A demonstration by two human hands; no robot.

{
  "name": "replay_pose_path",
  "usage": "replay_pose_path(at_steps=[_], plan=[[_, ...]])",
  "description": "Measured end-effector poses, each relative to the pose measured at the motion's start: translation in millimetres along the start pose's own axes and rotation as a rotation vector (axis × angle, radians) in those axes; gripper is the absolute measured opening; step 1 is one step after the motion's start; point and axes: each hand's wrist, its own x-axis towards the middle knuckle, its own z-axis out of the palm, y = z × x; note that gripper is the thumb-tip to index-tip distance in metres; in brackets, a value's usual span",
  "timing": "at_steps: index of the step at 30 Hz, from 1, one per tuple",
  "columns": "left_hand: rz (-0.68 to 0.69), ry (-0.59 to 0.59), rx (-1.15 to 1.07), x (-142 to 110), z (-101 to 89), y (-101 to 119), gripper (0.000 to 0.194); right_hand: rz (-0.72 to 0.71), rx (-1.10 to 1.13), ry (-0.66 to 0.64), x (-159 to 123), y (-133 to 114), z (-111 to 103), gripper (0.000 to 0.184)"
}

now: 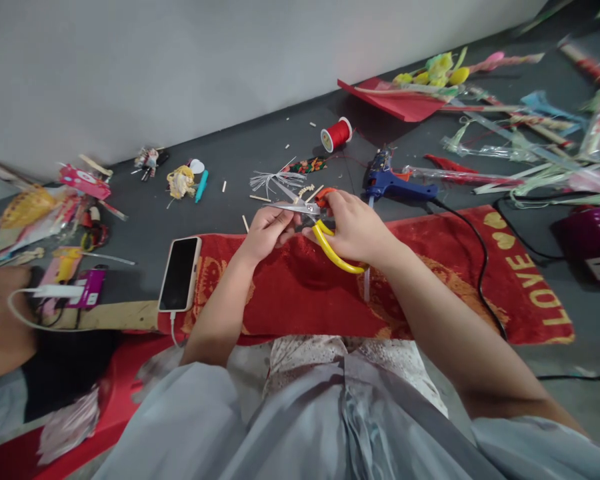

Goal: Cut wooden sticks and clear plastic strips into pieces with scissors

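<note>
My right hand (357, 227) is closed round the yellow and orange handles of a pair of scissors (325, 233), whose metal blades point left. My left hand (267, 230) pinches something small and pale at the blades; I cannot make out what it is. Both hands hover over a red towel (430, 287) with gold "LOVE" lettering, spread on the dark floor in front of my lap.
A phone (180, 273) on a charging cable lies at the towel's left end. A blue glue gun (395, 183) with a black cord, a red thread spool (336, 133), white strips (275, 179) and craft scraps lie beyond. Another person's arm (3, 313) is at far left.
</note>
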Motion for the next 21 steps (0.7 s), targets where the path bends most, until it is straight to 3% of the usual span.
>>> replay_pose_path(at_steps=[15, 21], plan=[[-0.041, 0.088, 0.037, 2, -0.5, -2, 0.045, 0.175, -0.205, -0.168, 3, -9, -12, 0.04], [-0.044, 0.066, 0.014, 2, -2.5, -5, 0.042, 0.202, -0.238, -0.199, 3, -13, -14, 0.038]])
